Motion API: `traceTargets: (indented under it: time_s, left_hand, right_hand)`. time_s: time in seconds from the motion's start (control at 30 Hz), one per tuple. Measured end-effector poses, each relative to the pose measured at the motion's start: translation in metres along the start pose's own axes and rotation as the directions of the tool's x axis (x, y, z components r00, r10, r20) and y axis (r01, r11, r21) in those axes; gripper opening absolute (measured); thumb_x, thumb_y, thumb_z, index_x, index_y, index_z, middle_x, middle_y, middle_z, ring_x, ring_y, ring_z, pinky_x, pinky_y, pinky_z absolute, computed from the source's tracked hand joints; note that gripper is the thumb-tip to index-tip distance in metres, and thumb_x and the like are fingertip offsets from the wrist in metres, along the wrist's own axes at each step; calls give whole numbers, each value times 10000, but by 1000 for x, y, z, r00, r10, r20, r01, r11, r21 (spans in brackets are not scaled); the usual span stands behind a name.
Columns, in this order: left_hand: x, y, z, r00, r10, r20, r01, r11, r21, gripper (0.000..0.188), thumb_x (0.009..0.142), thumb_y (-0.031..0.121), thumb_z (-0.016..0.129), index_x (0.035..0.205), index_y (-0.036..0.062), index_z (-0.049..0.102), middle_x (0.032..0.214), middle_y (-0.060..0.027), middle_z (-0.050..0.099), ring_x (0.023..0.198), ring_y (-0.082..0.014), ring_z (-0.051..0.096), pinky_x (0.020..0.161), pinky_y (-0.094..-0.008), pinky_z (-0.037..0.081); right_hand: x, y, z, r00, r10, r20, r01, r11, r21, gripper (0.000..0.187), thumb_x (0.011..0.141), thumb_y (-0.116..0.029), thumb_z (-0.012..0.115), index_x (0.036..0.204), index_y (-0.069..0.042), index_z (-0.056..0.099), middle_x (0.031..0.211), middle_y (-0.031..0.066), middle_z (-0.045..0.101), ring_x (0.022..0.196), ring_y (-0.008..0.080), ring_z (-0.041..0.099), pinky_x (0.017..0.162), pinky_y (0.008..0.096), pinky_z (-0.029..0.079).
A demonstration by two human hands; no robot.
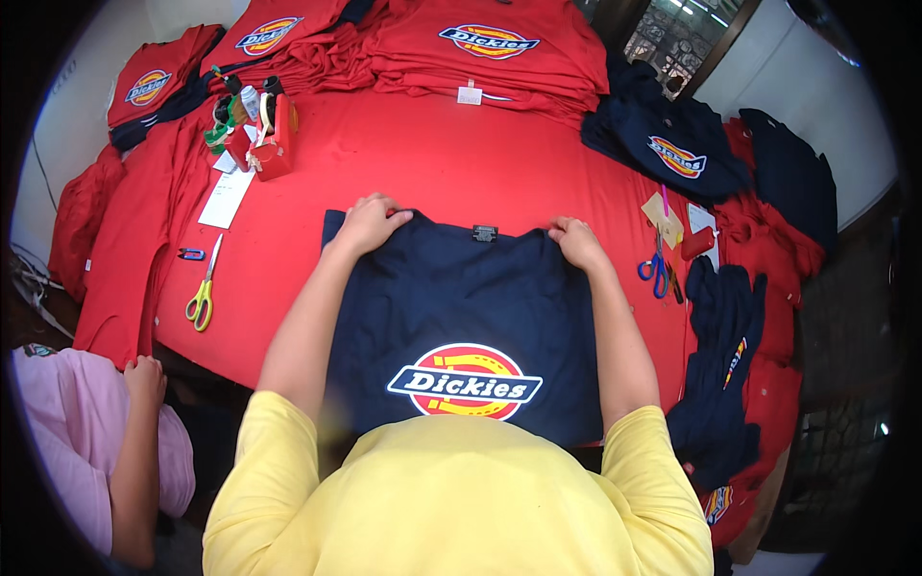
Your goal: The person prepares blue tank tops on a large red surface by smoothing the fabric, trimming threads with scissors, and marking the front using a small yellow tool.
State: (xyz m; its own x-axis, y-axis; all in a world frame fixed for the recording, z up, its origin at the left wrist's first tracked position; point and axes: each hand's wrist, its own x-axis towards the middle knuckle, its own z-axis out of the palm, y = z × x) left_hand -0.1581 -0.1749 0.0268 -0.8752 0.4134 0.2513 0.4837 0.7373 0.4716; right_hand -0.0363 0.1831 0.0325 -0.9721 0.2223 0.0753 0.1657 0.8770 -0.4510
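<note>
A navy T-shirt with a red, yellow and white printed logo lies spread in front of me on the red-covered table. Its collar, with a small dark neck label, points to the far side. My left hand pinches the cloth at the left shoulder, fingers closed over the edge. At the right shoulder my right hand grips the shirt in the same way. The shirt's lower part is hidden by my body.
Yellow-handled scissors and a thread snipper lie left, near a red tape dispenser. Blue-handled scissors lie right. Red shirt stacks and folded navy shirts line the far side. A person in pink holds red cloth at left.
</note>
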Motion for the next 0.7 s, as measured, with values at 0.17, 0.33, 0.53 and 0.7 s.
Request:
traceTargets:
  time_s: [0.17,0.33,0.53,0.7]
  left_hand:
    - [37,-9,-15,940,57,337,185,743,-643,256,897,217,682,1005,7,582,861,-144,690,840,-281,670,747,-369,501]
    - [41,-14,-2,975,208,79,-215,973,84,292,886,293,690,939,48,540,800,-109,626,740,-271,623,689,-374,494]
    - [39,-17,19,910,404,-93,-363,885,293,244,839,225,700,943,58,554,830,-126,566,817,-329,581,744,-427,474]
    - [-2,67,36,917,335,-216,-351,936,-39,261,812,-12,585,1070,21,593,923,-157,570,908,-331,588,811,-419,490]
  right_hand:
    - [27,13,-34,926,-57,373,-228,701,676,169,880,-80,672,1021,-3,620,904,36,666,814,135,640,790,283,520]
    - [23,10,6,995,27,-99,-13,991,137,178,917,-126,622,1025,3,562,975,182,674,873,316,663,781,373,515]
    - [24,4,3,972,-162,-170,113,958,-263,138,885,-153,630,971,-50,598,962,128,611,929,342,578,806,452,454]
    - [-7,-53,26,864,-374,-336,403,915,18,283,864,36,586,1141,-15,618,999,188,612,960,375,596,838,433,481]
